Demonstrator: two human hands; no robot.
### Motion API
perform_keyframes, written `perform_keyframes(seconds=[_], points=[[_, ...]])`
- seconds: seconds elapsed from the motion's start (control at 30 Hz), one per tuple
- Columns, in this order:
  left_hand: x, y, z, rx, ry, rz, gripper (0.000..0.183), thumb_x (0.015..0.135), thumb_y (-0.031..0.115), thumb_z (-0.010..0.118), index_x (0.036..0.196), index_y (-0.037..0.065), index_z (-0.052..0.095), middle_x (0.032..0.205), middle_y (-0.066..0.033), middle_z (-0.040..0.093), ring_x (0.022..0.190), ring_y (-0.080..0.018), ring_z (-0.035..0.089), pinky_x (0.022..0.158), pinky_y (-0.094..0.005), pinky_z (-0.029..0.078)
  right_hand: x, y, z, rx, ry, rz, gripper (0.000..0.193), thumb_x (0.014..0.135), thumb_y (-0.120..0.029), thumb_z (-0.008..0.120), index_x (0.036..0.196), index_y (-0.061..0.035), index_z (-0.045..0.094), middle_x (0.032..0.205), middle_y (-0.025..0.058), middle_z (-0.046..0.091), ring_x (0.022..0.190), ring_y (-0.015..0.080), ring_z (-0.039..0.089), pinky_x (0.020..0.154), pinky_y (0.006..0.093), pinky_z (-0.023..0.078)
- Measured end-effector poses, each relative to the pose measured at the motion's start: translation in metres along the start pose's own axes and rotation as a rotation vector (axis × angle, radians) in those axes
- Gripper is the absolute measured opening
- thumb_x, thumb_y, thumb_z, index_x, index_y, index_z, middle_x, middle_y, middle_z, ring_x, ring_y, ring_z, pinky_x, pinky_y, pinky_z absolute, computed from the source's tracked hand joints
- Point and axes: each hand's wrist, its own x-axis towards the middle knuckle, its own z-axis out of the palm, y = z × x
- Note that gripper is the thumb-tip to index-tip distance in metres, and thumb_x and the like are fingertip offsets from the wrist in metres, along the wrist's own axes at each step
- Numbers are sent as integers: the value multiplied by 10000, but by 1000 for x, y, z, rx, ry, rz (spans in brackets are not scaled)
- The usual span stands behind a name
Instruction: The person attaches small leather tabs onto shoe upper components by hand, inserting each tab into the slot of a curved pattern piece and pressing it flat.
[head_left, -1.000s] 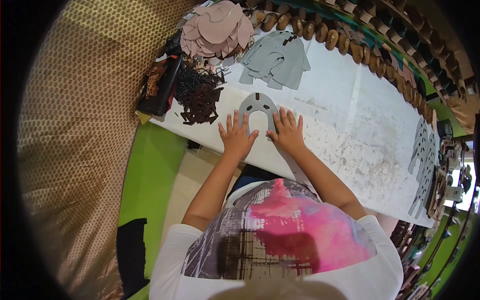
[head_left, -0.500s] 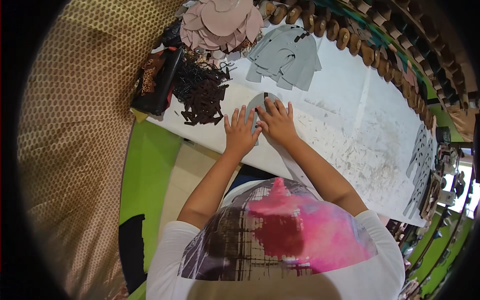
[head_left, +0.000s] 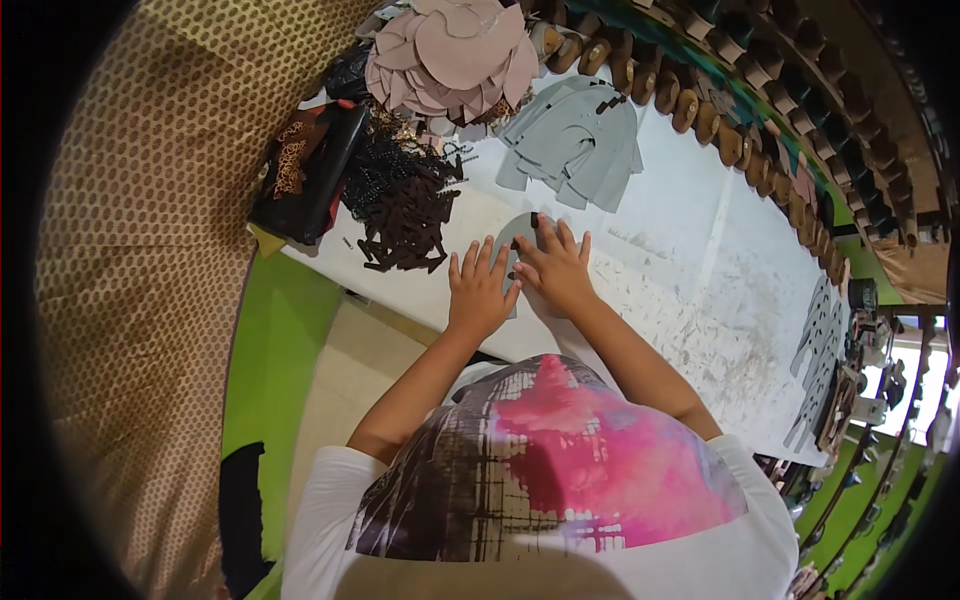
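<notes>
1. Your left hand (head_left: 478, 290) lies flat, palm down, fingers spread wide on the white counter (head_left: 690, 250), its fingertips at the left edge of a grey cut-out piece (head_left: 517, 232).
2. Your right hand (head_left: 555, 270) is also pressed flat with fingers apart, covering most of that grey piece; neither hand grips anything, both only press down.
3. The grey cut-out piece sits near the counter's near edge, between your two hands and mostly under the right one (only its far, rounded part shows past your fingertips).
4. Just to the left of your left hand is a heap of small dark brown strips (head_left: 405, 205), spilling toward the counter's near edge.
5. Farther left lies a dark pile with a spotted, animal-print piece (head_left: 292, 160) on top.
6. Beyond your hands, a stack of larger grey cut pieces (head_left: 575, 140) fans out, well apart from the one you press.
7. At the far left is a mound of pinkish-beige rounded pieces (head_left: 450, 55).
8. Along the counter's far right edge lies a row of more grey shapes (head_left: 820, 340).
</notes>
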Motion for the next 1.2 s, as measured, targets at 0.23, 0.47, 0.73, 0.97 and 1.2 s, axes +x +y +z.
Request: perform_keyframes(seconds=[0.23,0.47,0.73,0.97,1.2], points=[[1,-2,-1,-26,-35,18,612,857,409,525,1384,134,376,1421,-159,335,1314,-334,282,1066,-567,138,-7,-8,8,-89,18,43,424,831,-452,563,1198,-242,595,1430,71,358,1319,332,298,1029,665,117],[1,1,-4,10,-45,19,609,861,413,518,1405,194,355,1424,-159,324,1313,-346,277,1060,-576,143,4,3,-11,-21,-66,85,385,834,-405,574,1185,-250,605,1368,55,420,1298,316,329,1033,665,113],[1,2,1,59,8,32,580,855,436,512,1388,241,389,1418,-144,352,1301,-328,305,1054,-568,161,-1,-3,-5,-98,18,64,323,835,-331,603,1154,-278,617,1328,26,448,1292,297,337,1018,674,142],[0,0,2,68,29,47,586,849,434,521,1386,239,391,1416,-147,352,1298,-332,310,1050,-573,169,1,4,-2,-37,57,105,277,822,-331,617,1091,-274,645,1287,25,479,1275,297,359,1015,668,159],[3,2,0,68,-35,42,613,849,408,519,1410,234,343,1414,-182,330,1293,-373,293,1027,-612,177,17,4,-4,-23,83,102,375,800,-306,637,1161,-212,605,1251,56,512,1260,282,379,1030,651,163]])
